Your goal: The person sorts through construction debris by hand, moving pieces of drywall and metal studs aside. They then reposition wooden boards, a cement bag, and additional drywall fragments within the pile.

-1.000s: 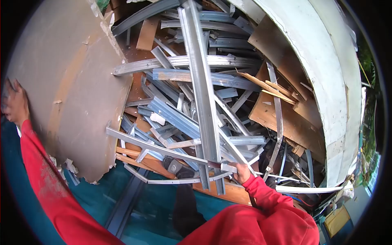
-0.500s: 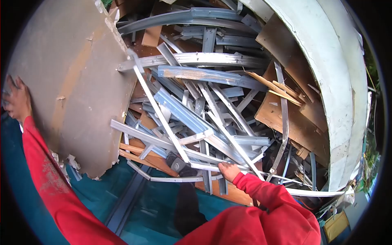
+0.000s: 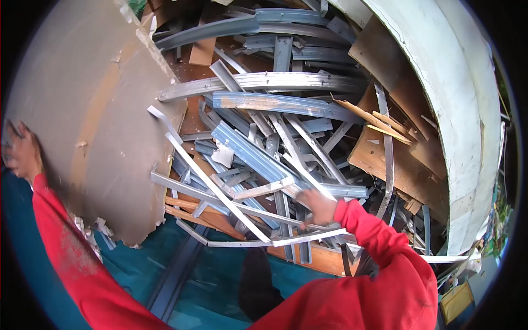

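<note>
Two bare hands work over a heap of metal scrap, placed here on a clock face laid over the view. The left hand (image 3: 23,151) rests at nine o'clock against a large grey-brown board (image 3: 110,132), its fingers partly spread; whether it has hold of the board's edge cannot be told. The right hand (image 3: 318,208) is at four o'clock, motion-blurred among thin metal strips, so its opening and any hold cannot be told.

A long pale strip (image 3: 220,188) slants from ten o'clock, where its bent end lies in front of the board's torn edge, down to six. There another pale length (image 3: 308,237) begins and runs toward four o'clock, just below the right hand. A wider grey strip (image 3: 187,188) passes behind the slanting one. Near the centre lies a blue-grey channel (image 3: 247,148), with a white scrap (image 3: 223,155) beside it at nine.

At three o'clock, a brown board (image 3: 401,173) leans inside a curved white panel (image 3: 473,137). A dark trouser leg (image 3: 256,280) stands at six.
</note>
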Demonstrator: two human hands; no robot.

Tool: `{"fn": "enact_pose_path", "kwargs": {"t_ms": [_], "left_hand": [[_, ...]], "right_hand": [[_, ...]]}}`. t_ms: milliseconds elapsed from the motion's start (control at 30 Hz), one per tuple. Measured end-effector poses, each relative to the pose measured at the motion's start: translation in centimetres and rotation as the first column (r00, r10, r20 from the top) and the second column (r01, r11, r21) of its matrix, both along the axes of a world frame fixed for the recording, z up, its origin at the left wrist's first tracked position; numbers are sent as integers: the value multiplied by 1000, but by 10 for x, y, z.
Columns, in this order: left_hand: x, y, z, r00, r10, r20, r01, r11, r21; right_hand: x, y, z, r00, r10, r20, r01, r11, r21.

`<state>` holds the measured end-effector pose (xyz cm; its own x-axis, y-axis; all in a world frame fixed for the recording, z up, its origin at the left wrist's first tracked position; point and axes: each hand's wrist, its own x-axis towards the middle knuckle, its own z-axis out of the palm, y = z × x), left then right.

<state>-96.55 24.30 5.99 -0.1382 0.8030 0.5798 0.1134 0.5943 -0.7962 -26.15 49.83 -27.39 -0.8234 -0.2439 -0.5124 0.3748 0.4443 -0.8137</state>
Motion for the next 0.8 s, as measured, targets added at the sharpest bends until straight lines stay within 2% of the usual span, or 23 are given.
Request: {"fn": "enact_pose_path", "kwargs": {"t_ms": [33,67,100,167,233,267,300,333,400,500,533,633,700,767,800], "left_hand": [[1,-2,-1,999,34,-11,-34,999,15],[1,-3,-3,997,76,-20,-75,997,33],[1,-4,-5,993,113,-28,-112,993,49],[4,-5,-7,974,218,-58,-213,973,90],[5,-8,-8,950,307,-63,-298,946,128],[8,-7,-7,945,324,-51,-314,938,146],[10,-5,-9,968,252,-5,-247,951,185],[13,-1,-11,984,174,36,-178,958,225],[20,5,-11,940,335,57,-337,898,281],[29,10,-14,947,318,46,-317,904,285],[31,9,-16,941,334,53,-334,896,293],[33,15,-13,931,359,60,-359,878,316],[36,19,-18,930,359,73,-362,870,334],[33,15,-16,928,372,38,-363,874,321],[32,16,-16,927,372,42,-365,874,319]], "right_hand": [[-25,16,-11,981,-191,29,193,959,-207],[-47,15,-30,928,-359,-101,355,933,-61],[-67,5,-52,835,-493,-245,521,851,63],[-101,-19,-90,817,-567,-100,570,822,0],[-129,-43,-97,831,-556,-10,556,831,-9],[-134,-59,-93,807,-588,-49,590,807,24],[-132,-74,-86,781,-618,-88,623,780,56],[-125,-84,-76,808,-580,-99,585,810,29],[-108,-111,-51,838,-525,-151,530,848,-7],[-94,-127,-30,847,-504,-172,512,859,4],[-93,-136,-36,821,-531,-212,547,837,23],[-91,-130,-31,897,-420,-139,425,905,7],[-77,-127,-28,921,-315,-230,324,946,5],[-60,-127,-41,893,-278,-354,296,955,-3],[-59,-128,-51,906,-258,-336,266,964,-22]]}}
